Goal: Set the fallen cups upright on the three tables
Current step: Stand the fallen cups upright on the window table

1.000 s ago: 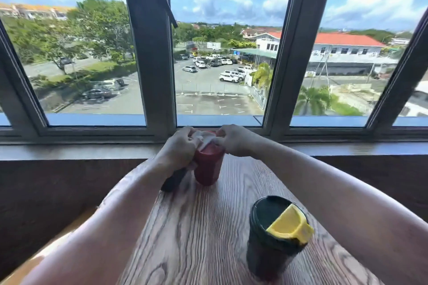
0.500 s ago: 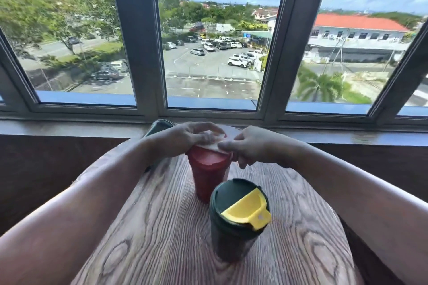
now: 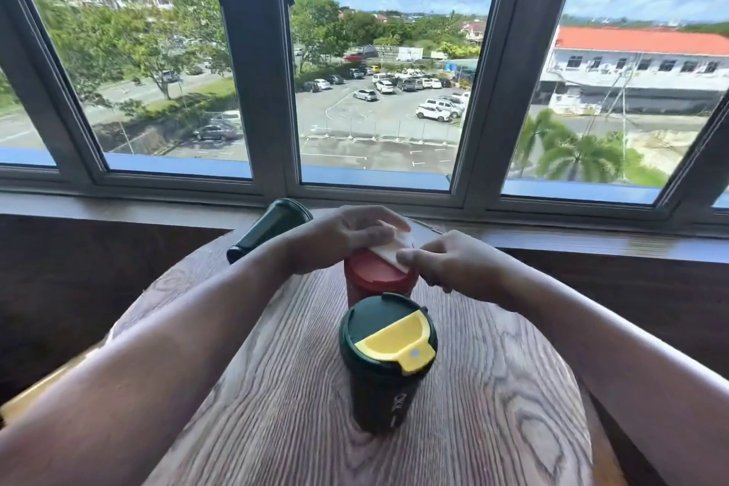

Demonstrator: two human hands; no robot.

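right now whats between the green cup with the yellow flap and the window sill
In the head view, the upright red cup stands between them, with both hands on its lid.

Three lidded cups sit on the round bench (image 3: 276,387) below the window (image 3: 378,91). The nearest cup (image 3: 388,363) stands upright toward the middle. Directly behind it, almost touching, stands a second cup (image 3: 372,278), with the left hand (image 3: 339,239) and the right hand (image 3: 449,262) meeting over its lid. Farther back and to the left, at the bench's far edge beside the sill, a third cup (image 3: 270,229) lies on its side.
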